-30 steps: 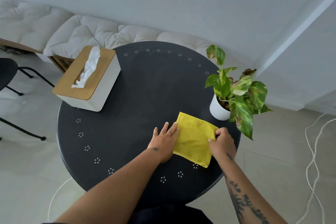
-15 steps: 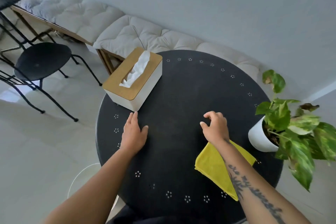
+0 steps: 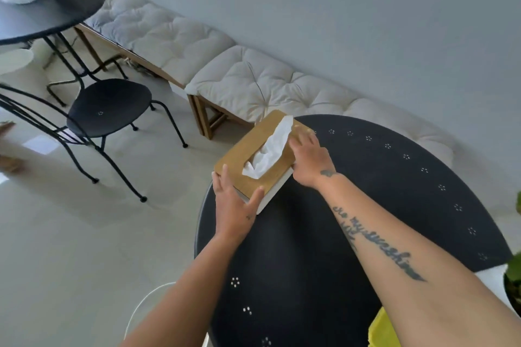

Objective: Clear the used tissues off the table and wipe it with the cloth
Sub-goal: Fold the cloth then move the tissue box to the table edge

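Note:
A tissue box (image 3: pixel 255 160) with a wooden lid and white body stands at the far left edge of the round black table (image 3: pixel 366 205); a white tissue (image 3: pixel 267 153) sticks out of its slot. My left hand (image 3: pixel 234 205) grips the box's near corner. On the box's right side rests my right hand (image 3: pixel 308 162), fingers over the lid. The yellow cloth (image 3: pixel 383 331) lies at the table's near right edge, mostly cut off by the frame and my right forearm. No loose used tissues show on the table.
A white plant pot (image 3: pixel 496 282) with green leaves stands at the right edge. A black chair (image 3: pixel 108 107) and a second black table (image 3: pixel 50 8) stand on the floor to the left. A cushioned bench (image 3: pixel 253 84) runs along the wall behind.
Both hands left the yellow cloth, crossed the table to the left and took hold of the tissue box. The view turned left, pushing the cloth and plant to the frame's edge.

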